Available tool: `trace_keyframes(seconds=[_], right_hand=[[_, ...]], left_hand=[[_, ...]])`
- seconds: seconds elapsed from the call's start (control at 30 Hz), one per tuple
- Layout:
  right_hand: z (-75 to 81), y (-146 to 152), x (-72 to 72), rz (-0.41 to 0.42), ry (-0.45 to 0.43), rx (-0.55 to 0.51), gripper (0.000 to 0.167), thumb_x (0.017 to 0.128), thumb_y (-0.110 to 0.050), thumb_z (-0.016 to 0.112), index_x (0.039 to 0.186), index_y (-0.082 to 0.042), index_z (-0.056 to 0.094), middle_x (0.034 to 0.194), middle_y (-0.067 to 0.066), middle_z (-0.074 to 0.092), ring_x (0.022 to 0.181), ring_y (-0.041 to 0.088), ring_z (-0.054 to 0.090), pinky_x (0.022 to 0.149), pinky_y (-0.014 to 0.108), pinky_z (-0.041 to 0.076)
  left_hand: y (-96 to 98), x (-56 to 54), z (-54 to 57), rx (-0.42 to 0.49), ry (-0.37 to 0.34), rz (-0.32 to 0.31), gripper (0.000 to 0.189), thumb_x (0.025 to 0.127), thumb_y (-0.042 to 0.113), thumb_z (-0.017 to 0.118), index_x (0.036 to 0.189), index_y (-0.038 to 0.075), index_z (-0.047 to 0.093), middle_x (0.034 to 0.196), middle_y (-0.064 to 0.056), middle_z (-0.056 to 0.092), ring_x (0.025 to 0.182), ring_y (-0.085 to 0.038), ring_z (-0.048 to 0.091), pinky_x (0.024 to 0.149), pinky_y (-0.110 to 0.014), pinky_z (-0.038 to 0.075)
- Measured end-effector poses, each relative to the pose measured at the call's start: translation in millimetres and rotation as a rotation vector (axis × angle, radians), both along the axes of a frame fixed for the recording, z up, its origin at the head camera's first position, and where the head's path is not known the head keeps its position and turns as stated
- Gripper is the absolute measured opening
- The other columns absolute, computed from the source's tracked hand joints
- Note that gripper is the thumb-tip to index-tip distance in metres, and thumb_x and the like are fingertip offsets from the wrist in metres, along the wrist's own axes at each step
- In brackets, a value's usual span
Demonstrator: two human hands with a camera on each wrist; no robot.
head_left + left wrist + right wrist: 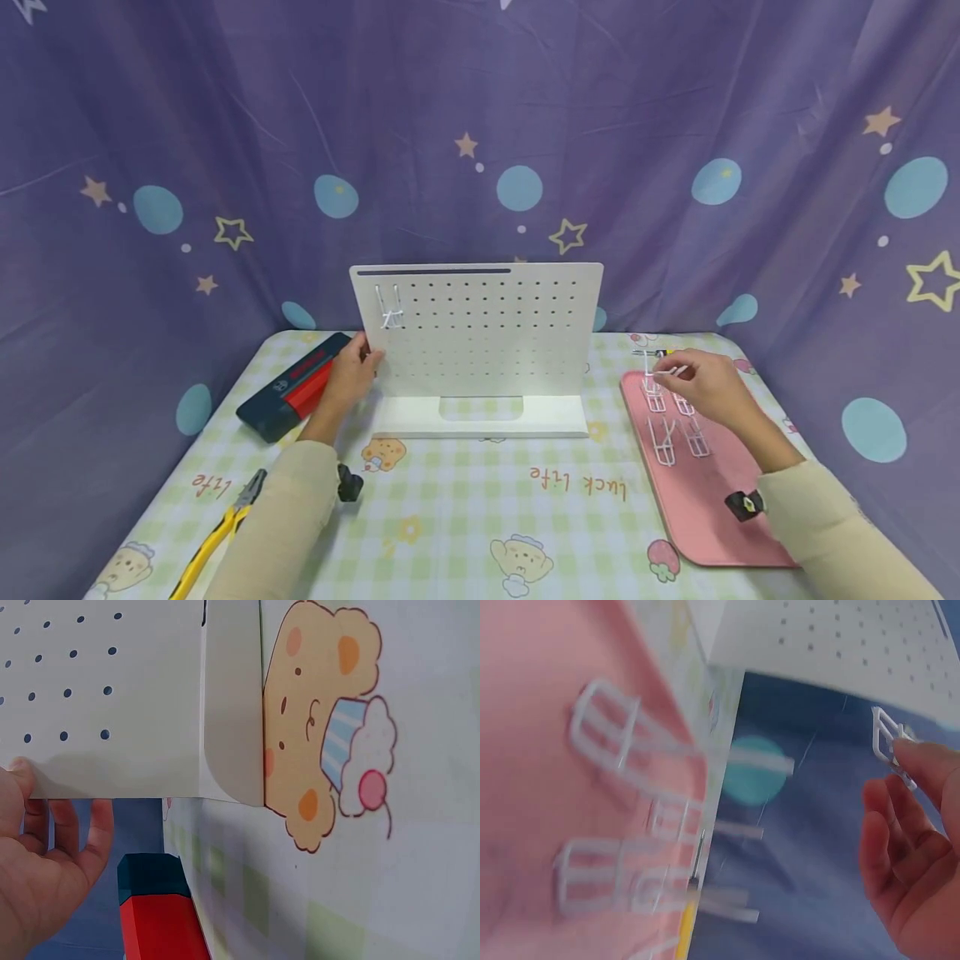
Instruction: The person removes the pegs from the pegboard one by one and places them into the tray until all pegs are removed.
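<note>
A white pegboard (pixel 480 358) stands upright on its base in the middle of the table. My left hand (pixel 352 371) grips its left edge, thumb on the front face and fingers behind, as the left wrist view shows. One white wire hook (pixel 392 319) hangs at the board's upper left. Above the tray's far end, my right hand (pixel 705 387) pinches another white wire hook (pixel 877 729) between thumb and fingers. Several similar hooks (pixel 663 461) lie below it on the pink tray (pixel 720 517).
Left of the board lies a dark blue and red Bosch case (pixel 262 417). Yellow-handled pliers (pixel 202 554) rest at the front left, beside my left sleeve. A yellow-handled screwdriver (pixel 684 930) lies beyond the tray. A purple curtain (pixel 465 100) hangs behind the table.
</note>
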State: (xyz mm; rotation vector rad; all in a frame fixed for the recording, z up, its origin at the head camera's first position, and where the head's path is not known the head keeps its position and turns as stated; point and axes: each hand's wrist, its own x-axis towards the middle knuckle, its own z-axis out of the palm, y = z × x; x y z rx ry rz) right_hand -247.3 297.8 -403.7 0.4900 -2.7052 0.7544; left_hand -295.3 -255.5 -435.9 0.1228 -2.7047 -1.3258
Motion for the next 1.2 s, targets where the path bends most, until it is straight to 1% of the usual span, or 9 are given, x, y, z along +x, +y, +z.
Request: trace_keyframes(seconds=[0.13, 0.33, 0.4, 0.5, 0.63, 0.77, 0.87, 1.03, 1.2], right_hand=[[0.3, 22, 5.5, -0.030, -0.051, 0.013, 0.010, 0.090, -0.021, 0.078, 0.098, -0.015, 0.077, 0.086, 0.003, 0.074, 0.071, 0.009, 0.062, 0.059, 0.028, 0.049], [-6.5, 51, 7.9, -0.035, 0.013, 0.062, 0.010, 0.087, -0.018, 0.079, 0.097, -0.017, 0.078, 0.081, 0.000, 0.075, 0.067, 0.000, 0.063, 0.060, 0.028, 0.048], [-10.4, 59, 9.3, -0.028, 0.009, 0.070, 0.011, 0.087, -0.017, 0.079, 0.098, -0.016, 0.078, 0.080, 0.000, 0.075, 0.065, -0.003, 0.062, 0.058, 0.026, 0.049], [-15.0, 71, 13.0, -0.026, -0.056, 0.040, 0.012, 0.088, -0.015, 0.078, 0.100, -0.011, 0.077, 0.082, 0.004, 0.074, 0.061, -0.004, 0.060, 0.053, 0.025, 0.049], [-20.7, 86, 17.0, -0.044, -0.139, 0.009, 0.015, 0.090, -0.016, 0.076, 0.101, -0.007, 0.075, 0.085, 0.009, 0.075, 0.060, 0.001, 0.061, 0.051, 0.026, 0.051], [-28.8, 100, 19.3, -0.066, -0.210, 0.043, 0.017, 0.091, -0.021, 0.076, 0.103, -0.009, 0.075, 0.088, 0.009, 0.075, 0.059, 0.011, 0.064, 0.052, 0.026, 0.050], [-37.2, 107, 20.1, -0.068, -0.255, 0.080, 0.019, 0.090, -0.024, 0.076, 0.103, -0.010, 0.075, 0.088, 0.006, 0.075, 0.059, 0.013, 0.064, 0.052, 0.026, 0.049], [-52.7, 114, 20.0, -0.054, -0.275, 0.137, 0.012, 0.088, -0.024, 0.078, 0.096, -0.015, 0.076, 0.082, -0.003, 0.071, 0.065, 0.004, 0.057, 0.055, 0.024, 0.046], [-61.9, 116, 20.4, -0.016, -0.255, 0.168, 0.006, 0.086, -0.020, 0.079, 0.088, -0.020, 0.073, 0.077, -0.009, 0.067, 0.070, -0.002, 0.052, 0.061, 0.024, 0.043]], left_hand=[[-0.3, -1.2, -0.2, -0.001, -0.004, -0.003, 0.035, 0.109, 0.022, 0.047, 0.142, 0.013, 0.047, 0.115, -0.016, 0.057, 0.095, -0.029, 0.057, 0.076, -0.032, 0.051], [-0.8, -1.8, 0.9, 0.005, -0.030, 0.009, 0.036, 0.109, 0.023, 0.046, 0.144, 0.015, 0.046, 0.117, -0.015, 0.056, 0.098, -0.030, 0.057, 0.079, -0.033, 0.051], [-0.6, -1.2, 1.2, 0.006, -0.039, 0.011, 0.036, 0.109, 0.023, 0.046, 0.144, 0.014, 0.046, 0.118, -0.015, 0.057, 0.099, -0.030, 0.057, 0.080, -0.033, 0.050], [-0.6, -0.4, 0.7, -0.001, -0.042, 0.007, 0.035, 0.109, 0.023, 0.046, 0.143, 0.013, 0.047, 0.119, -0.016, 0.057, 0.100, -0.030, 0.057, 0.080, -0.033, 0.050], [-0.5, 0.2, 0.8, 0.000, -0.027, 0.006, 0.035, 0.108, 0.022, 0.046, 0.142, 0.011, 0.047, 0.120, -0.017, 0.057, 0.101, -0.031, 0.057, 0.080, -0.033, 0.050], [0.3, 1.0, 1.8, 0.004, -0.025, 0.010, 0.035, 0.109, 0.021, 0.046, 0.142, 0.012, 0.047, 0.123, -0.018, 0.057, 0.104, -0.031, 0.057, 0.082, -0.034, 0.051], [0.9, 1.6, 2.0, 0.005, -0.032, 0.012, 0.036, 0.109, 0.021, 0.045, 0.144, 0.012, 0.046, 0.125, -0.018, 0.057, 0.106, -0.032, 0.057, 0.084, -0.035, 0.051], [1.7, 2.4, 2.6, 0.003, -0.028, 0.009, 0.036, 0.109, 0.021, 0.045, 0.144, 0.011, 0.046, 0.125, -0.018, 0.057, 0.107, -0.032, 0.057, 0.085, -0.036, 0.051], [1.9, 1.9, 3.5, -0.010, -0.017, 0.004, 0.036, 0.109, 0.021, 0.045, 0.143, 0.010, 0.047, 0.123, -0.018, 0.057, 0.105, -0.031, 0.057, 0.083, -0.034, 0.050]])
